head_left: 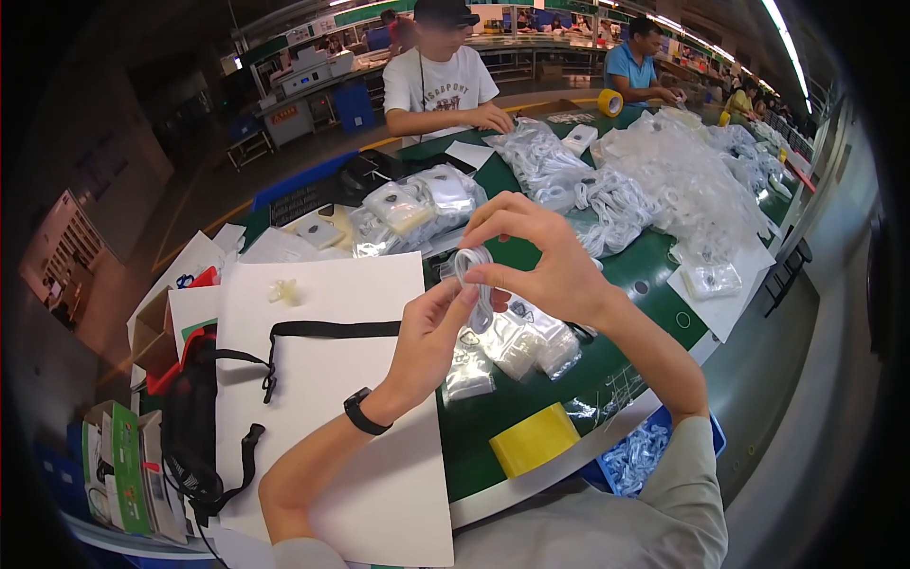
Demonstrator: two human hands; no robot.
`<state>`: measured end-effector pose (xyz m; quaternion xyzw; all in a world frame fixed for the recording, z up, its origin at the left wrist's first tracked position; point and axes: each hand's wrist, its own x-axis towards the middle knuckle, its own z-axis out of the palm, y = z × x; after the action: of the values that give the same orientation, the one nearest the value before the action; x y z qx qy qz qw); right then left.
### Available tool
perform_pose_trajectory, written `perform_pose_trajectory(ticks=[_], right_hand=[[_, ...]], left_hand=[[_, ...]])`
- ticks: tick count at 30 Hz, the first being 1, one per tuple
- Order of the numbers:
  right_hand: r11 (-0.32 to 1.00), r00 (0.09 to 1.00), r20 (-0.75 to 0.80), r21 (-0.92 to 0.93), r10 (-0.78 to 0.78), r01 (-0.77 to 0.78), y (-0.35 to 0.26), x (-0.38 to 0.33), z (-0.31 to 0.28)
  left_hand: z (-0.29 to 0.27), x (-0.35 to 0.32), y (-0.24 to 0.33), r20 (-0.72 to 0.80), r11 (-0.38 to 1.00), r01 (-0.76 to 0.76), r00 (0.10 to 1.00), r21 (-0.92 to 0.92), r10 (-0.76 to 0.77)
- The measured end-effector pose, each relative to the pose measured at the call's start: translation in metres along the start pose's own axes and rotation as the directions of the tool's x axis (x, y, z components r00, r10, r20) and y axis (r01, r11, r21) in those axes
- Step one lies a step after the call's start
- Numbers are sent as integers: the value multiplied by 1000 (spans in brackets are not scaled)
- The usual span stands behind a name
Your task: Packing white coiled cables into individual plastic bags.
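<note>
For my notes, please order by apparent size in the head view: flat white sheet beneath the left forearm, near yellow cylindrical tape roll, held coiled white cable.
Flat white sheet, largest
Yellow cylindrical tape roll
Coiled white cable, smallest, though partly hidden

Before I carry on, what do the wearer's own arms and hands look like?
The left hand and right hand are both ungloved. A slim black wristband, perhaps a watch or fitness tracker, circles the left wrist; the right wrist has none. The right sleeve is plain grey and short, ending near the elbow; only a bit of the grey left sleeve shows.
</note>
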<state>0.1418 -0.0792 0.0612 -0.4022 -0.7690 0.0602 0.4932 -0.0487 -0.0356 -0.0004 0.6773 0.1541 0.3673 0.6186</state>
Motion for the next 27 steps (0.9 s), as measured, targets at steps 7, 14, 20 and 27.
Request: perform_pose_trajectory(ticks=[7,14,20,27], right_hand=[[919,948,165,246,273,-308,6,2,-13],[873,946,214,376,245,-311,16,-4,-6],[903,945,87,281,315,-326,6,-7,-3],[991,993,-88,-97,79,-87,-15,-14,3]], left_hand=[[-2,1,7,12,999,-1,1000,-54,2],[-5,2,2,95,998,-2,995,-61,7],[0,1,0,113,996,-12,993,-85,22],[5,-2,-5,101,966,-120,990,230,99]])
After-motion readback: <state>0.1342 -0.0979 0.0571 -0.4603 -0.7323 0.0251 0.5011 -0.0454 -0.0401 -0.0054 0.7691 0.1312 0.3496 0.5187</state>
